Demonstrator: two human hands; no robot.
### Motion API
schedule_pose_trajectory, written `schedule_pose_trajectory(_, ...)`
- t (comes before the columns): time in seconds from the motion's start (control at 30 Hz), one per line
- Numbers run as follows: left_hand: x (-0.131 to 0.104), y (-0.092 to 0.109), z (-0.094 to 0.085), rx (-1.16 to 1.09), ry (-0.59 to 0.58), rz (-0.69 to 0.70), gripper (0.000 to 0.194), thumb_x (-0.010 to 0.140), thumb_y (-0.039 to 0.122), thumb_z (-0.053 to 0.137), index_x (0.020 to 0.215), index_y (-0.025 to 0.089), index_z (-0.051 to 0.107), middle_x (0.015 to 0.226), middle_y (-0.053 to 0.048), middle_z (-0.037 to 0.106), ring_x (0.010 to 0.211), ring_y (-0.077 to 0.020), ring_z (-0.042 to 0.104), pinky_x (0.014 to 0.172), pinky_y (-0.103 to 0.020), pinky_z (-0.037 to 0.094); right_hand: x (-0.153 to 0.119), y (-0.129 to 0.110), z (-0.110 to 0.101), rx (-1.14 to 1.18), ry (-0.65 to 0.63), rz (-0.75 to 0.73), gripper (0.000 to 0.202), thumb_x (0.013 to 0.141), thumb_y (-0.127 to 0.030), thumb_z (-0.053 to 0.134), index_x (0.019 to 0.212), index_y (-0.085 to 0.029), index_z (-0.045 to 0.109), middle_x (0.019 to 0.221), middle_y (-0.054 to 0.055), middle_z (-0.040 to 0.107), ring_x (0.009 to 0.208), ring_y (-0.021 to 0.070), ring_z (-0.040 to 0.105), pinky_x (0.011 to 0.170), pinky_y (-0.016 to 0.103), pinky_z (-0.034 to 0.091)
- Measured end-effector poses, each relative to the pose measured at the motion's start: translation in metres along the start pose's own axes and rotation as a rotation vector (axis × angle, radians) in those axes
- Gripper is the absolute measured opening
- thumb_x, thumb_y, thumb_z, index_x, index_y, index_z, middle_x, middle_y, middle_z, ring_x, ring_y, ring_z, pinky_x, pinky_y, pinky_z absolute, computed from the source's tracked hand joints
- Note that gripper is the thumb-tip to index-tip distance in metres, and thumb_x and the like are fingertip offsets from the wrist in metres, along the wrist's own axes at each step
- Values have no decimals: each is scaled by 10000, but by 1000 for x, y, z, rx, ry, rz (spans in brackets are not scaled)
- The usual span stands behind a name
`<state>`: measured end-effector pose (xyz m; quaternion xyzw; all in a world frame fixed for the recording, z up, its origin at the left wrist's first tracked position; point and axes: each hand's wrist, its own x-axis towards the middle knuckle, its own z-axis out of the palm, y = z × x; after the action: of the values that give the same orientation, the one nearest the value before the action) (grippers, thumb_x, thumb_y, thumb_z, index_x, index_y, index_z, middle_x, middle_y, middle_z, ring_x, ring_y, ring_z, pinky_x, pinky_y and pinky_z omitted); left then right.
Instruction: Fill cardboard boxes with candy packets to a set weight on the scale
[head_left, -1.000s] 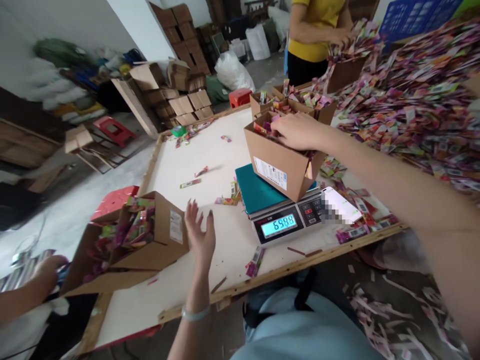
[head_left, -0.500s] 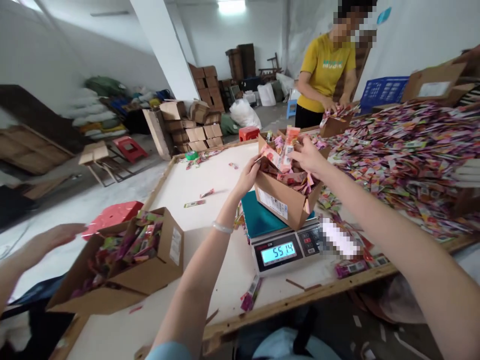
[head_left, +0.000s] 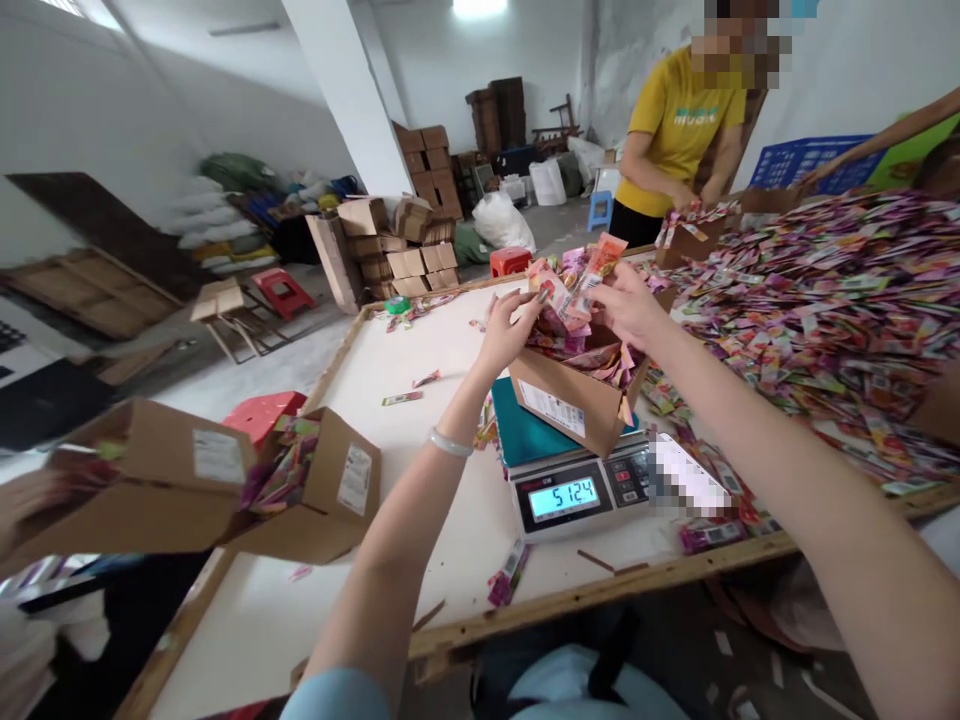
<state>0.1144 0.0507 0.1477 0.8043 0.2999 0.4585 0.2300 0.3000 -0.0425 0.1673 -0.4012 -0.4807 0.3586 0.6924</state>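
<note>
A cardboard box full of small candy-like packets sits at a slant on a digital scale with a teal pan and a lit display. Over the box, my right hand grips several orange and pink packets, its fingers closed round them. My left hand is at the box's left side, thumb and fingers pinched on the end of a pink packet. Packets in the box partly hide behind both hands.
A large heap of packets covers the table's right side. At left, another person's hand is at a filled box, beside another filled box. A person in yellow handles packets across the table. Red stools stand beyond the edge.
My left hand has lifted slightly from the box rim, pinching a packet. The scale reading has dropped. At left, a co-worker's hand now holds a box that has shifted left. Another arm appears far right.
</note>
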Motion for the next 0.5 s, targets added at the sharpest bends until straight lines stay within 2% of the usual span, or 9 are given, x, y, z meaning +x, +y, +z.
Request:
schedule_pose_trajectory(0.1, 10, 10, 6, -10, 13, -7, 133, 921, 342, 749, 946, 217, 784, 1260, -102, 806, 1343, -289, 678, 1339, -522, 278, 1, 0, -2, 2, -20, 28, 519, 611, -358, 776, 1036, -271, 491, 947, -15, 687, 859, 222, 706, 746, 429, 649)
schedule_pose_trajectory(0.17, 14, 14, 5, 8, 16, 18, 97, 902, 304, 758, 861, 217, 744, 1198, -91, 818, 1303, -277, 694, 1344, -513, 266, 4, 1, -3, -2, 1, 20, 548, 609, -392, 769, 1078, -280, 508, 970, -6, 697, 896, 236, 714, 757, 434, 649)
schedule_pose_trajectory(0.33, 9, 13, -7, 127, -19, 20, 177, 947, 263, 669, 775, 224, 670, 1008, -53, 808, 1146, -240, 736, 1377, -501, 168, 10, 1, -2, 25, 155, -88, 461, 673, -425, 702, 1077, -284, 530, 998, 28, 710, 1051, 276, 730, 814, 443, 651)
schedule_pose_trajectory(0.37, 8, 11, -9, 152, -39, 8, 161, 937, 264, 683, 783, 220, 674, 1019, -61, 806, 1156, -249, 732, 1378, -511, 154, 10, -3, -1, 27, 192, -96, 442, 691, -412, 690, 1084, -284, 534, 1021, 35, 716, 1072, 279, 731, 817, 443, 651)
schedule_pose_trajectory(0.43, 4, 5, -12, 150, -69, -20, 90, 901, 291, 745, 909, 208, 711, 1152, -101, 796, 1246, -289, 698, 1356, -532, 216, 9, -16, -2, 4, 266, -86, 400, 743, -362, 665, 1115, -284, 542, 1097, 49, 727, 1112, 272, 728, 824, 433, 647)
schedule_pose_trajectory(0.5, 4, -6, -13, 60, -55, -41, 336, 869, 342, 811, 1153, 203, 697, 1368, -150, 726, 1374, -327, 625, 1305, -521, 325, 8, -38, -11, -36, 340, -75, 345, 814, -265, 620, 1151, -285, 550, 1204, 65, 725, 1141, 245, 720, 830, 401, 638)
